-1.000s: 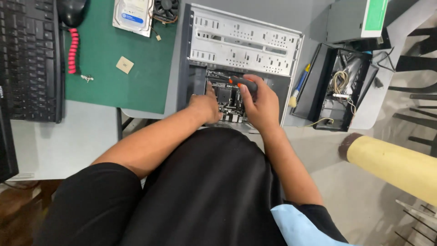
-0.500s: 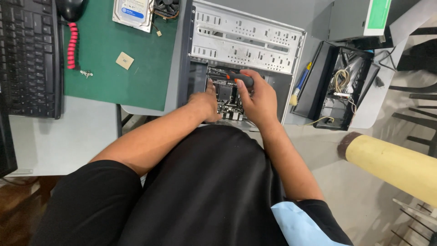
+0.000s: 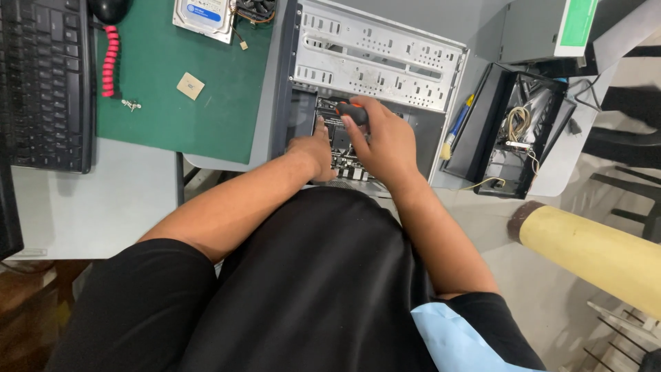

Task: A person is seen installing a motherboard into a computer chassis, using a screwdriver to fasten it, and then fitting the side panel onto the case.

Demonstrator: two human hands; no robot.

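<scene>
Head view. Right hand [image 3: 387, 141] closed around black screwdriver with orange-trimmed handle [image 3: 352, 112], tip hidden behind the hand, handle over the circuit board [image 3: 342, 146] inside open grey metal computer case [image 3: 375, 55]. Left hand [image 3: 313, 151] resting on the board's near edge just beside the right hand, fingers curled down; cannot tell whether gripping anything. Case lying on its side at the desk edge, perforated steel drive cage at far side. Left of case: green rectangular cutting mat [image 3: 182, 83] carrying silver hard drive with white-and-blue label [image 3: 204, 15] at top edge, small tan square chip [image 3: 191, 86] mid-mat, tiny metal screws [image 3: 130, 105] near left edge. Pink-red coiled cord [image 3: 109, 62] along mat's left border, black keyboard [image 3: 45, 79] beyond it. Right of case: blue-and-yellow handled tool [image 3: 456, 127], then open black box with loose wires [image 3: 513, 134]. Grey unit with green rectangular panel [image 3: 578, 21] top right. Pale yellow padded cylinder [image 3: 592, 251] lower right.
</scene>
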